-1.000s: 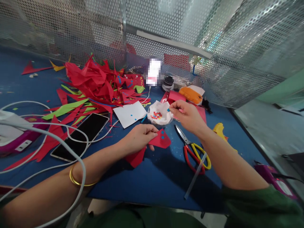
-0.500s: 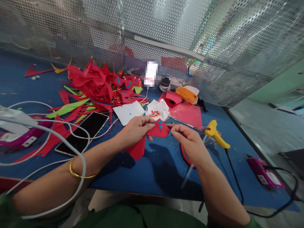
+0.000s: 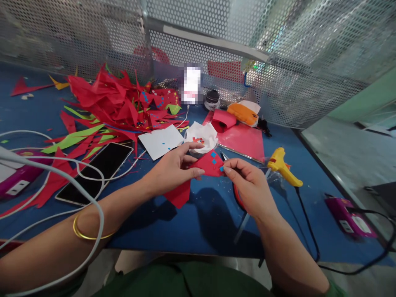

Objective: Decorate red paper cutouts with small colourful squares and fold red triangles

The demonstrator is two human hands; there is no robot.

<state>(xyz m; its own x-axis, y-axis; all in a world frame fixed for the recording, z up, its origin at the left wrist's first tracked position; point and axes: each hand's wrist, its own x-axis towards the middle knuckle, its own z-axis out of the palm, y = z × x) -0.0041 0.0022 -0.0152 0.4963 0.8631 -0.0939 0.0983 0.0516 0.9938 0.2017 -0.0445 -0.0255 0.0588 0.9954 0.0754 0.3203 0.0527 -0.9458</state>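
Observation:
My left hand is around the left side of a red paper-like piece, its thumb lying across the near edge. Its index finger is raised apart from the piece, and the fingers behind are partly hidden. Two small blue squares sit on the piece's upper right part. At the right corner, my right hand is closed, with thumb and index finger pinching another blue square against the red surface. A second red part shows below my left hand; whether it joins the held piece, I cannot tell.
Behind my hands are a white paper-lined bowl of small coloured bits and a white sheet. Red scraps heap at left, beside a dark phone and looping white cable. A yellow glue gun lies right, near red-handled scissors.
The blue square in my right fingers has come onto the red piece's corner. My left index finger has lifted, widening its gap from the thumb. The view has shifted slightly.

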